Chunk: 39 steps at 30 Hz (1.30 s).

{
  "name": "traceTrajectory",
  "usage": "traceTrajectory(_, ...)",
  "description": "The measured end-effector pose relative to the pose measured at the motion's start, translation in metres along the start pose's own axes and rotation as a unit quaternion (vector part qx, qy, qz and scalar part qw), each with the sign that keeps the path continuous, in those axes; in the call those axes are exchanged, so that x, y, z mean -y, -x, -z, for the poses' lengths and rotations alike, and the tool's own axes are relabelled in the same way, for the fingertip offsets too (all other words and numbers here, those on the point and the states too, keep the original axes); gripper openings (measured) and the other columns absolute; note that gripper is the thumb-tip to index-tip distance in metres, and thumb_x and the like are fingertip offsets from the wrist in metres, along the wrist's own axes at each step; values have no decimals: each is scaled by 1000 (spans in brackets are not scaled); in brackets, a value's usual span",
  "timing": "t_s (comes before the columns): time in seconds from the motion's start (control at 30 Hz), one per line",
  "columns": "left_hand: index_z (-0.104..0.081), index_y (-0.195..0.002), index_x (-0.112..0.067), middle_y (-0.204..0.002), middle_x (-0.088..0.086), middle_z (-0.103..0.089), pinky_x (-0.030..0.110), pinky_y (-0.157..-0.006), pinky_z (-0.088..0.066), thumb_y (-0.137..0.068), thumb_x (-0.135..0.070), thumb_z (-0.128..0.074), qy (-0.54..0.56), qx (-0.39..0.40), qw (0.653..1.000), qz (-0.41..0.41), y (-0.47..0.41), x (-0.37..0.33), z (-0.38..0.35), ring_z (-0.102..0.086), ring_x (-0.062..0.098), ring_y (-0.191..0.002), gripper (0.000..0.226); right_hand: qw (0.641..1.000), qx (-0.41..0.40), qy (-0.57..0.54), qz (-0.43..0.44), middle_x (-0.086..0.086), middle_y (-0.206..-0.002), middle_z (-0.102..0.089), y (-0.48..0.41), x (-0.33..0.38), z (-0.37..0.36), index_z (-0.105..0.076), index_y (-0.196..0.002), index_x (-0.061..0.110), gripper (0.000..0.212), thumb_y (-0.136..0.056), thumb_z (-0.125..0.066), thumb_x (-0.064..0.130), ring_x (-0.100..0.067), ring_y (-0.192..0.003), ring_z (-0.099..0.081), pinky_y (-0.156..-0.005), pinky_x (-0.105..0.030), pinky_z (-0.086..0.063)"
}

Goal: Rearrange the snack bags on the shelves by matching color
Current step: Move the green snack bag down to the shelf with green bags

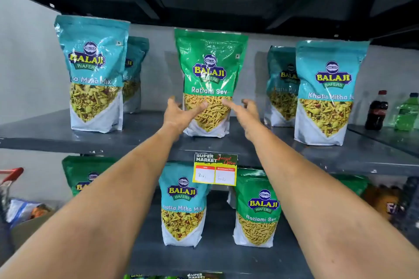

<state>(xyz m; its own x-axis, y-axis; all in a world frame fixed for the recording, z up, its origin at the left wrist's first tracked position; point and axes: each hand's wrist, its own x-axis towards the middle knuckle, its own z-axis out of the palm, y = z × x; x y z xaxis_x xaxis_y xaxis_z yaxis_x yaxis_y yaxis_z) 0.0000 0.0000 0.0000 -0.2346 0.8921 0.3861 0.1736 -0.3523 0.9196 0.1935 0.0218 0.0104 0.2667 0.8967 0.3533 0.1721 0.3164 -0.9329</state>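
Shelf [56,133]: grey, carrying upright bags.
Green bag [209,79]: upright, front facing out, reads "Balaji Wafers Ratlami Sev".
Left hand [179,113]: spread, at the green bag's lower left.
Right hand [246,115]: spread, at its lower right.

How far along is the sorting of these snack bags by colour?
Barely started. The upper shelf's teal bags already match, but both hands, left hand and right hand, are open around the odd green Ratlami Sev bag. Left: a teal bag among the lower shelf's greens.

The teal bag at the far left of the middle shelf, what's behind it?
Behind the front teal bag stands a second teal bag, same Balaji brand. Only its right strip shows; the rest is covered, and anything further back cannot be seen.
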Motion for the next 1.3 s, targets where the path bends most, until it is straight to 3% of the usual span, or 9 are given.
traceTrajectory(0.1,-39,-140,-15,-137,8,-55,42,-109,-40,-52,-45,-90,-44,13,999,-27,-4,8,1,-52,23,-125,106,998,60,25,12,-6,-130,-57,0,-12,-10,-49,-126,13,81,-59,-88,38,-22,-116,-53,-87,-27,-42)
traceTrajectory(0.23,-48,-131,-15,-129,5,-61,37,-105,-44,-52,-38,-92,-83,-12,995,-53,-13,15,2,-56,19,-117,93,997,74,14,33,9,-89,-64,-6,-16,-17,-55,-101,20,53,-60,-88,22,-9,-85,-62,-59,-16,-44)
traceTrajectory(0.37,-54,-119,-17,-119,1,-65,28,-97,-47,-51,-33,-93,-83,-29,994,-68,-16,15,2,-59,15,-109,80,996,77,9,53,8,-88,-65,-7,-19,-17,-55,-97,21,50,-60,-88,19,-3,-80,-61,-61,-18,-47)
traceTrajectory(0.53,-56,-115,-19,-110,-3,-64,30,-99,-48,-49,-32,-94,-71,-41,993,-83,-6,8,14,-59,13,-105,78,994,77,16,74,-2,-100,-69,2,-11,-17,-59,-109,10,62,-57,-90,23,-10,-86,-64,-66,-18,-49)
traceTrajectory(0.7,-55,-116,-18,-110,-6,-62,25,-97,-46,-48,-43,-92,-99,-48,985,-131,21,-9,50,-59,11,-104,81,990,85,11,110,12,-87,-67,32,9,-23,-59,-90,24,51,-53,-92,32,0,-78,-63,-59,-10,-48)
traceTrajectory(0.93,-48,-128,-6,-128,9,-60,42,-108,-41,-49,-58,-86,-144,-63,973,-167,92,-19,114,-55,24,-120,102,980,108,-35,163,11,-84,-71,114,23,-34,-63,-83,23,47,-50,-89,44,-5,-77,-66,-70,-23,-56)
traceTrajectory(1.03,-47,-126,-6,-122,8,-62,41,-106,-42,-51,-58,-86,-148,-59,968,-194,129,-13,137,-57,21,-117,99,974,120,-60,183,7,-83,-72,155,18,-41,-66,-84,20,46,-51,-89,42,-10,-76,-66,-70,-28,-57)
traceTrajectory(1.2,-47,-121,-5,-113,8,-64,38,-94,-52,-59,-41,-89,-136,-78,968,-195,188,31,165,-64,19,-107,83,970,163,-62,170,-2,-89,-74,209,-19,-58,-66,-92,11,54,-52,-90,38,-17,-82,-70,-75,-36,-59)
traceTrajectory(1.3,-46,-116,-8,-108,4,-63,31,-84,-52,-59,-37,-89,-147,-85,974,-150,218,71,175,-64,14,-100,77,974,173,-27,146,7,-82,-71,237,-55,-73,-64,-87,19,49,-52,-92,38,-10,-76,-67,-72,-30,-57)
